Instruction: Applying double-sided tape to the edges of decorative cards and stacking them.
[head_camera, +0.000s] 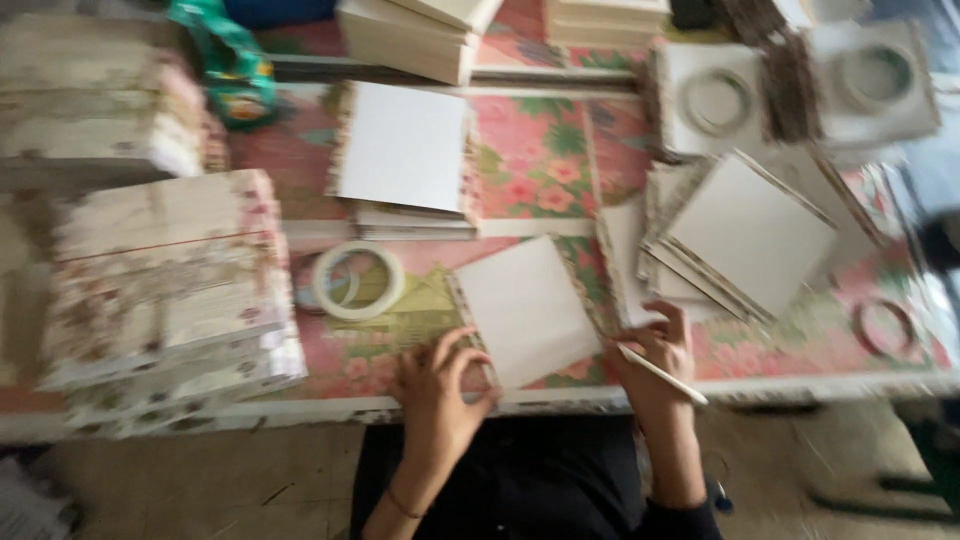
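Pressing the white card (527, 310) flat between both hands, left hand (437, 385) spreads its fingers on the lower-left corner while right hand (655, 355) pinches a white stick (662, 373) beside its right edge.

Crowded table, one narrow open lane

Bare floral cloth (545, 165) between the middle card stack (405, 150) and right card pile (745, 235) lies open; the tape roll (357, 281) and left stacks (165, 280) block the left.
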